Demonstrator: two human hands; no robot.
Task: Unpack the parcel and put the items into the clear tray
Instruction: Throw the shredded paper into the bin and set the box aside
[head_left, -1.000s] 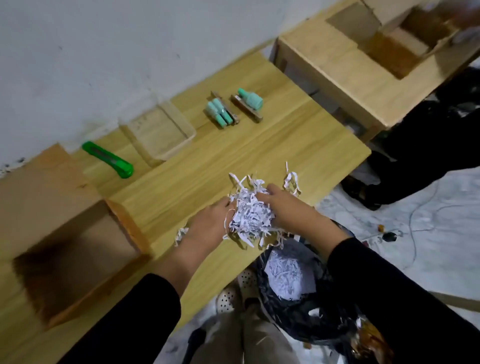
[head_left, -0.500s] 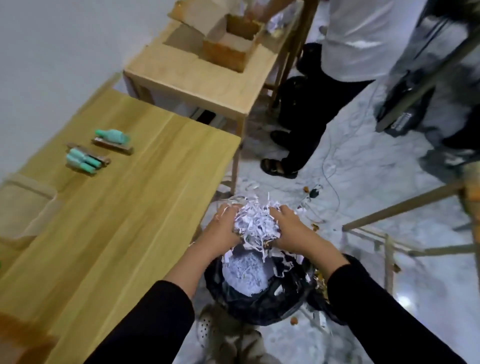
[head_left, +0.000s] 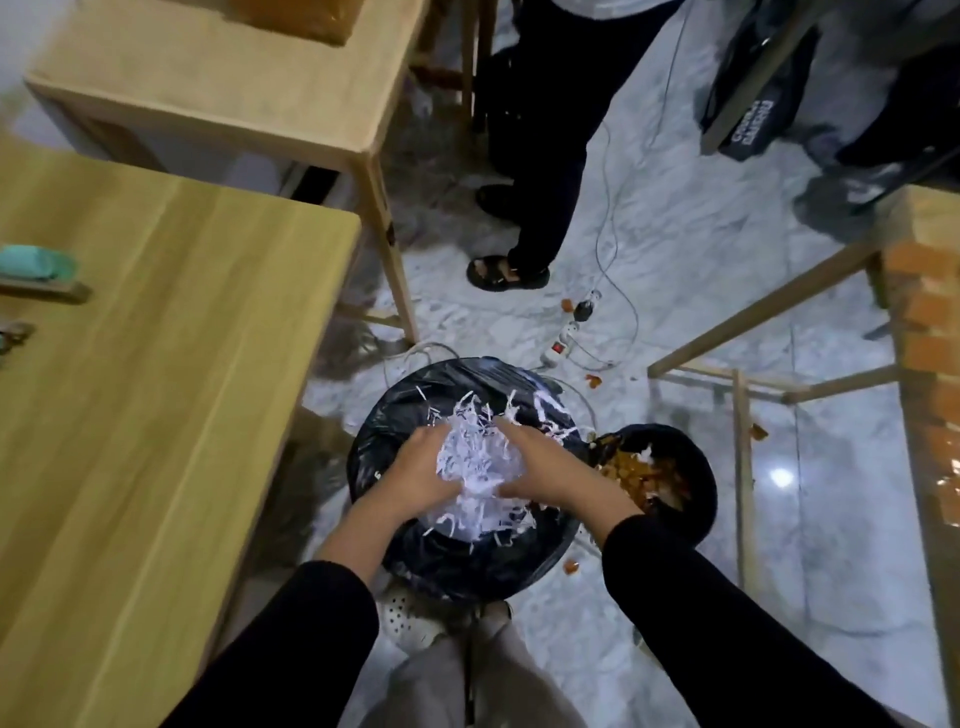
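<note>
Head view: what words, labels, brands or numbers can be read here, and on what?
On the black bag at upper right, white lettering in two rows: turned sideways and blurred, not readable.
On the power strip on the floor: no legible marking.
On the shredded paper and the black bin liner: no text visible.
</note>
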